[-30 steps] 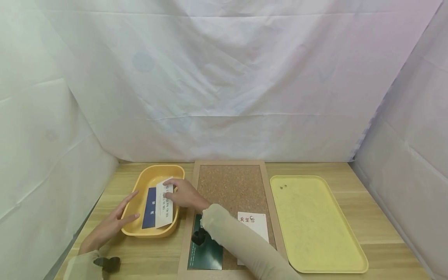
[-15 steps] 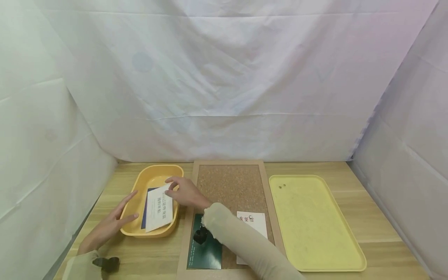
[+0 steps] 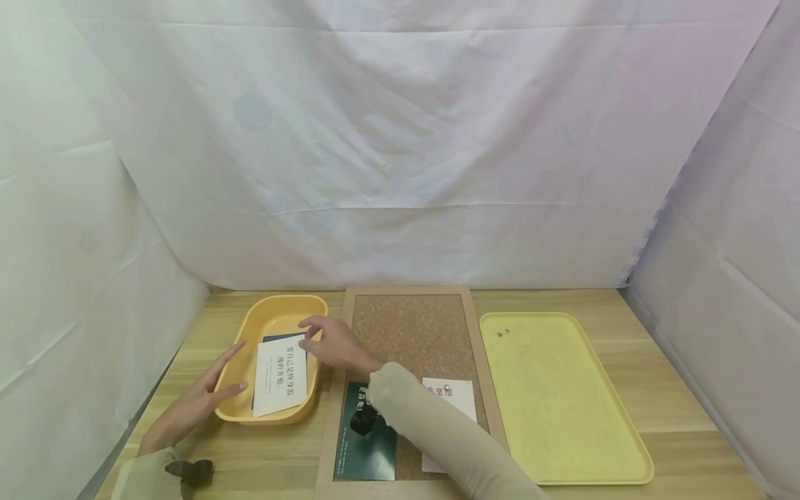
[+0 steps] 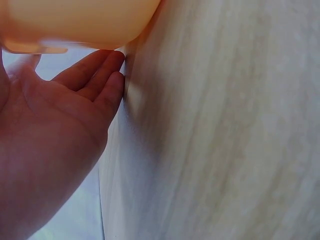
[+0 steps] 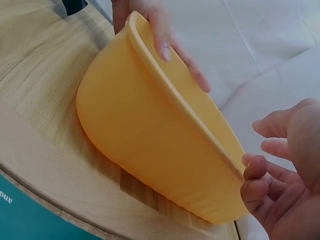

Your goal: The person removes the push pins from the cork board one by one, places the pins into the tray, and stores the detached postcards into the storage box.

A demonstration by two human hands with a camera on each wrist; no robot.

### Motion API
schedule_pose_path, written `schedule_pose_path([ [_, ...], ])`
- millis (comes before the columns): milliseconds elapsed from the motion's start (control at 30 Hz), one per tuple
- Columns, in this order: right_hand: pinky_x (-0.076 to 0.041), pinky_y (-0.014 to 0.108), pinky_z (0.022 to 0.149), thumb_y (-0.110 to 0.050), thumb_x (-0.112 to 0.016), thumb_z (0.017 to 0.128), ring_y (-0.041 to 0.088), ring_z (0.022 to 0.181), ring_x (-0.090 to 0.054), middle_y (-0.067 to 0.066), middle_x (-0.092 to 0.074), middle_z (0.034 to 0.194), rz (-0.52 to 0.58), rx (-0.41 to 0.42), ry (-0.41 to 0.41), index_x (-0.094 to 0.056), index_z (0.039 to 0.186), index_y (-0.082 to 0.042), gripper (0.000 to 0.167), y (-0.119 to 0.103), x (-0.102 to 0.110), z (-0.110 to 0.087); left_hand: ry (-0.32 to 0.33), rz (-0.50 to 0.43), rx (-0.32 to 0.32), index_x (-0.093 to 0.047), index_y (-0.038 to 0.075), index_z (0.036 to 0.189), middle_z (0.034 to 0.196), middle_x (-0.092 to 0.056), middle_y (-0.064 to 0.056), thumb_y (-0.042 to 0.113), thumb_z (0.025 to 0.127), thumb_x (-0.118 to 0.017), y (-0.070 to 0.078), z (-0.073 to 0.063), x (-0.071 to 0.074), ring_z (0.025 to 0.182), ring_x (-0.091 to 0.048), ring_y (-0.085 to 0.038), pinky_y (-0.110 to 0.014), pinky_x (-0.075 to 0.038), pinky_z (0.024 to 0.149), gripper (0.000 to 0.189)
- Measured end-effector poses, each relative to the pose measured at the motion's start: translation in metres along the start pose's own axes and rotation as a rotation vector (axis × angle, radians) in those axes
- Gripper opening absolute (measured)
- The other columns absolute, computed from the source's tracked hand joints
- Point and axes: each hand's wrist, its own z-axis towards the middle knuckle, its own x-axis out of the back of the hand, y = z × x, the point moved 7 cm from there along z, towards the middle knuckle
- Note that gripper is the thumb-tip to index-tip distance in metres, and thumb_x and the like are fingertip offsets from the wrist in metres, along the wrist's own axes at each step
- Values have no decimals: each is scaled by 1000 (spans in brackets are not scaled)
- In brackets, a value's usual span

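Observation:
At the left of the head view, a deep yellow-orange plastic basin (image 3: 294, 303) holds a white card (image 3: 280, 375) with printed characters. Under it shows the edge of a dark blue card (image 3: 275, 338). My left hand (image 3: 196, 399) rests on the basin's left side, thumb and forefinger extended over the rim; in the left wrist view several fingers (image 4: 107, 85) lie low beside its outer wall. My right hand (image 3: 334, 344) hovers over the basin's right rim, thumb close to the white card's upper right corner. The right wrist view shows its fingers loosely bent with nothing seen between them.
A framed cork board (image 3: 409, 333) stands right of the basin, bearing a dark green card (image 3: 369, 458) and a white card with red characters (image 3: 459, 396), partly behind my right sleeve. A yellow tray (image 3: 562, 403) with two tiny pieces (image 3: 503, 333) is farther right.
The white card has slid and turned leftward, and now lies flatter over the blue card, covering most of it. My right hand has drifted slightly right; my left hand stays put.

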Motion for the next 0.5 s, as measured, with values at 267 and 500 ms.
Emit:
schedule_pose_path([
  [267,-53,23,61,-28,-65,97,8,81,-58,-10,-62,105,33,26,9,-62,131,-25,34,1,7,-5,-10,6,8,-8,42,158,166,8,-11,30,100,-58,1,-2,-1,147,11,-49,-86,-5,96,77],
  [500,-53,21,72,-27,-63,98,7,94,-58,-8,-64,107,40,77,-1,-61,133,-18,37,2,12,-6,-6,9,2,-8,41,158,166,8,-11,29,100,-58,3,-2,0,147,11,-49,-86,-4,96,77],
])
